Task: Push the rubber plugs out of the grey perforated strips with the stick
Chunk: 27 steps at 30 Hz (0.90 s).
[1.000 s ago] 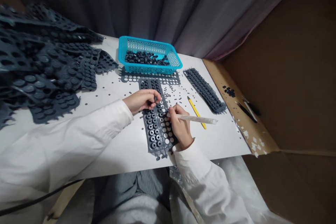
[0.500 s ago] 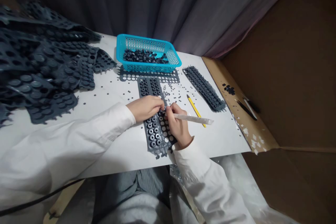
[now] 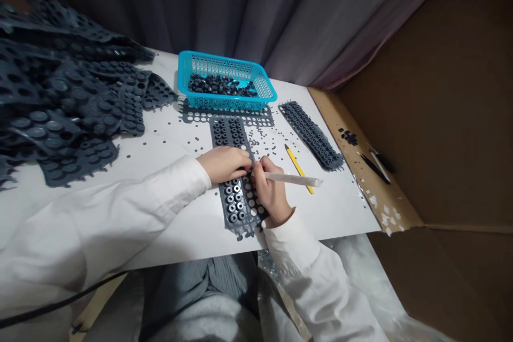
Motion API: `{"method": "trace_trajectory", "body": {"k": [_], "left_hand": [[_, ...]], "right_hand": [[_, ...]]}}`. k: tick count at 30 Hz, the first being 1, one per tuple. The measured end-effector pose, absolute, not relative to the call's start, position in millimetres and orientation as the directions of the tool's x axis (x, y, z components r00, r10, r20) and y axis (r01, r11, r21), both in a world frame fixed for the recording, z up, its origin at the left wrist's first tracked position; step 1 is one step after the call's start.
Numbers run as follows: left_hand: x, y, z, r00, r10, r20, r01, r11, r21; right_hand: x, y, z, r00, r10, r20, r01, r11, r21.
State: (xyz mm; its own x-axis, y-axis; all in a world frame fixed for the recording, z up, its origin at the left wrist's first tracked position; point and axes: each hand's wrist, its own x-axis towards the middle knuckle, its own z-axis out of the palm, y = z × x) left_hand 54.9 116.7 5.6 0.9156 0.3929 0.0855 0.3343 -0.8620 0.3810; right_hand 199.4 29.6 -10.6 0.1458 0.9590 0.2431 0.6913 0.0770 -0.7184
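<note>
A dark rubber sheet [image 3: 234, 200] with rows of round, ring-topped parts and punched-out holes lies lengthwise in front of me. Over its middle, my left hand [image 3: 226, 164] has its fingers curled down and pinched together; what they hold, if anything, is hidden. Right beside those fingertips, my right hand [image 3: 272, 189] grips a pale, slender stick-like tool [image 3: 298, 178] like a pen. The tool's handle points to the right, and its working tip is hidden between the two hands.
A blue basket [image 3: 228, 101] of small black parts stands behind, on a holed sheet [image 3: 192, 116]. Crumpled dark sheets [image 3: 76, 101] are heaped at left. To the right lie another sheet [image 3: 310, 136], a yellow pen-like tool [image 3: 300, 168] and black tweezers [image 3: 374, 168]. Tiny dark discs are scattered about.
My left hand has come down and right onto the sheet, its fingers closing beside my right fingertips. My right hand keeps its grip on the tool and has shifted only slightly.
</note>
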Motion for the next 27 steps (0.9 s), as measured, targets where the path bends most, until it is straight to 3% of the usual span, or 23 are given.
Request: {"method": "trace_trajectory", "body": {"k": [21, 24, 27], "left_hand": [[54.5, 119.5, -6.2, 0.882, 0.441, 0.168, 0.275, -0.769, 0.577], [53.9, 120.3, -4.9, 0.892, 0.424, 0.155, 0.270, -0.777, 0.569], [52.8, 121.3, -3.1, 0.912, 0.389, 0.129, 0.256, -0.786, 0.562]], "right_hand": [[198.4, 27.7, -7.5, 0.147, 0.962, 0.231, 0.739, 0.049, -0.672], [199.0, 27.7, -9.0, 0.167, 0.962, 0.217, 0.701, 0.039, -0.712], [200.0, 27.3, -10.7, 0.236, 0.959, 0.159, 0.558, 0.000, -0.830]]}}
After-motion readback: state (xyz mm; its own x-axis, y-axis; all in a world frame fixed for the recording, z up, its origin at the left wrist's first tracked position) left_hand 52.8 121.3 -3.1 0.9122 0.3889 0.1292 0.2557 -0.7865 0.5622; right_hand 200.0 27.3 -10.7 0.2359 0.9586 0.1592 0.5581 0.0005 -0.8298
